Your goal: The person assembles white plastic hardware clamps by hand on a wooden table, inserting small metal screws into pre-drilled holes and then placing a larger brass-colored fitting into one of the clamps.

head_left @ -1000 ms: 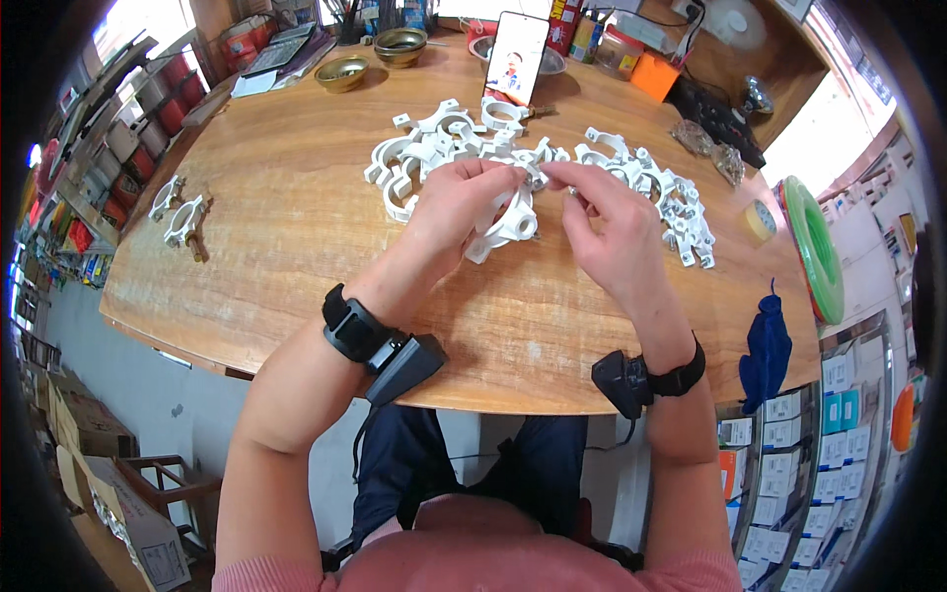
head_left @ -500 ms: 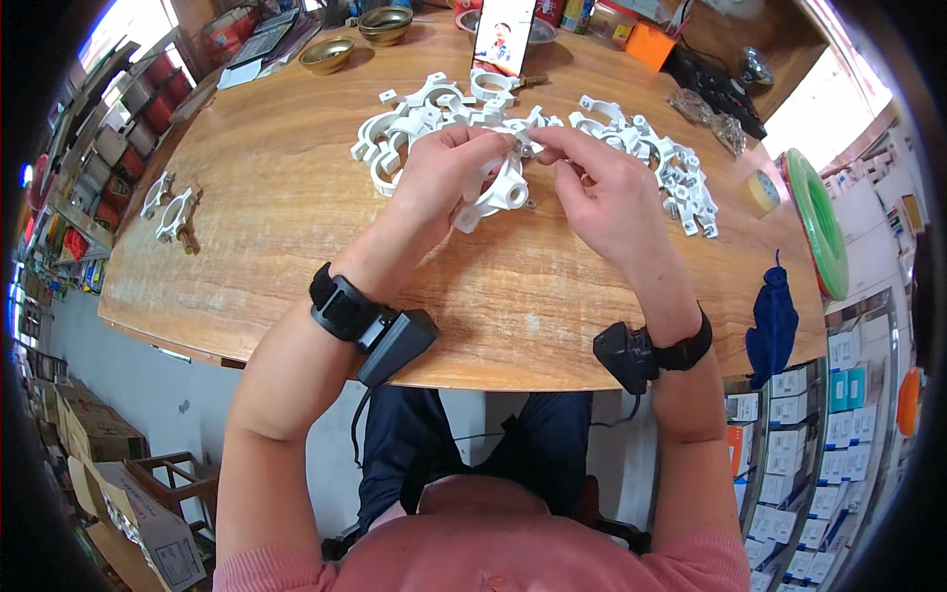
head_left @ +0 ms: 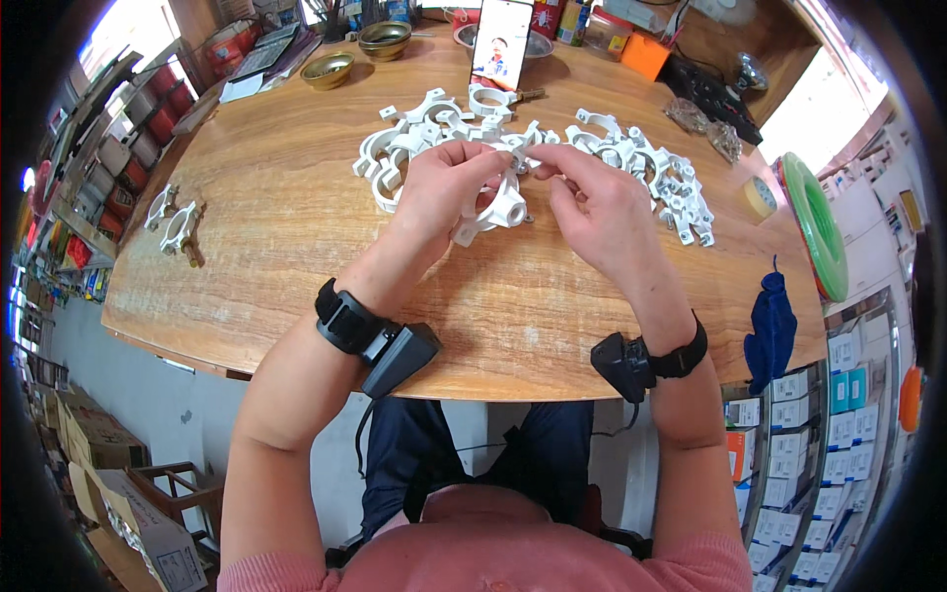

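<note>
A white plastic pipe clamp (head_left: 506, 209) is pinched in my left hand (head_left: 434, 192), just above the table. Its round socket faces me, and the fingers hide part of its ring. My right hand (head_left: 607, 202) is curled, its index fingertip against the clamp's upper end. What the right fingers hold there is too small and covered to make out. Behind my hands lies a heap of white pipe clamp halves (head_left: 380, 153). To the right is a second pile of smaller white clamp pieces (head_left: 681, 187) with metal hardware.
On the left of the wooden table (head_left: 296, 227) lie two white clamps with brass-coloured screws (head_left: 180, 229). A phone (head_left: 499, 49) stands behind the heap. Brass bowls (head_left: 327, 71) sit at the back. At the right are a tape roll (head_left: 760, 195), green coil (head_left: 817, 227) and blue cloth (head_left: 771, 331).
The view has shifted slightly. My fingertips have moved a little at the clamp's upper end and now cover the small metal piece that showed there. My left hand keeps its hold.
</note>
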`<act>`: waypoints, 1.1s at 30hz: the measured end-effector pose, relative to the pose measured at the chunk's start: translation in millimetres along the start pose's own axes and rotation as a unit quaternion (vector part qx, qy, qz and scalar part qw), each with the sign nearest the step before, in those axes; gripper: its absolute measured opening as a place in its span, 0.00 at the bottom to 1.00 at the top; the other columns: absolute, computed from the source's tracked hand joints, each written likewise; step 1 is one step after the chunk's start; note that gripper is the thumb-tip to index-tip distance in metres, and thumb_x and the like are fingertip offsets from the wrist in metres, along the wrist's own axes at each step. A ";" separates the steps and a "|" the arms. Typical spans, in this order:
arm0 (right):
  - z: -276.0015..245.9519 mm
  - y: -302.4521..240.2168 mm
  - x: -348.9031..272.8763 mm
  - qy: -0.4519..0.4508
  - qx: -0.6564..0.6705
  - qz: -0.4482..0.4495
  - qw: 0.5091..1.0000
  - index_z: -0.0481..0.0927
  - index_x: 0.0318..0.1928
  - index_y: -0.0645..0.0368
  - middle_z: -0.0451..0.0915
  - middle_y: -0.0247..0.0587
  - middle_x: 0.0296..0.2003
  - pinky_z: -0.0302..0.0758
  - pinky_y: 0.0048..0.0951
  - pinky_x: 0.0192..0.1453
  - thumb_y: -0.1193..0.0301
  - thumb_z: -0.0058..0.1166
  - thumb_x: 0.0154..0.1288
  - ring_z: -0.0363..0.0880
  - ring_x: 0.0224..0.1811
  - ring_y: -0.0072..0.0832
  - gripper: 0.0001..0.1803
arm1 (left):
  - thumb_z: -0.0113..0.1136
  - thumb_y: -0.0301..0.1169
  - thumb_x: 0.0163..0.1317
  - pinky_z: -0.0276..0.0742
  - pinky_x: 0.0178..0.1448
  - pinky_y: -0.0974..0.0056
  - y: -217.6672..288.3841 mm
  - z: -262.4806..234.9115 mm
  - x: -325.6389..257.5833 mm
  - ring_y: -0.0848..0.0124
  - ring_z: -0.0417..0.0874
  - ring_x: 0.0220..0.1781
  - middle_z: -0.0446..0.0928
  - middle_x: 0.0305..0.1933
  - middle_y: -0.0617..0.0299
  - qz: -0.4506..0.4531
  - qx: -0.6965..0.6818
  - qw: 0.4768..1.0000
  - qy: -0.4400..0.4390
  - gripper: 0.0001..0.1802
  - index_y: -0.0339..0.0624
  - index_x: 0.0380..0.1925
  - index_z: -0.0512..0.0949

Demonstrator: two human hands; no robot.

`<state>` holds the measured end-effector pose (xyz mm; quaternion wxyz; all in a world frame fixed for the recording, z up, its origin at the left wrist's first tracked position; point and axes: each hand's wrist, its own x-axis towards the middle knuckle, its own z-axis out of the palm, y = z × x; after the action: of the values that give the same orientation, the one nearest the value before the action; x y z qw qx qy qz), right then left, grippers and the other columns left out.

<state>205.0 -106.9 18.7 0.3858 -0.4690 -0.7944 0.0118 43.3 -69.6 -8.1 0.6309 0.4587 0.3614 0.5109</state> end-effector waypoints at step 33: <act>1.3 7.1 0.0 -0.009 -0.028 -0.047 0.998 0.78 0.35 0.52 0.79 0.37 0.26 0.73 0.29 0.29 0.75 0.47 0.51 0.77 0.26 0.33 0.11 | 0.56 0.29 0.53 0.65 0.26 0.77 3.0 -1.1 -1.2 0.81 0.71 0.23 0.74 0.24 0.66 0.035 0.038 0.999 0.003 0.07 0.36 0.29 0.74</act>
<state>209.4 -102.5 15.1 0.3660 -0.4416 -0.8188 -0.0243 41.1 -70.4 -5.6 0.5933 0.4931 0.3665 0.5202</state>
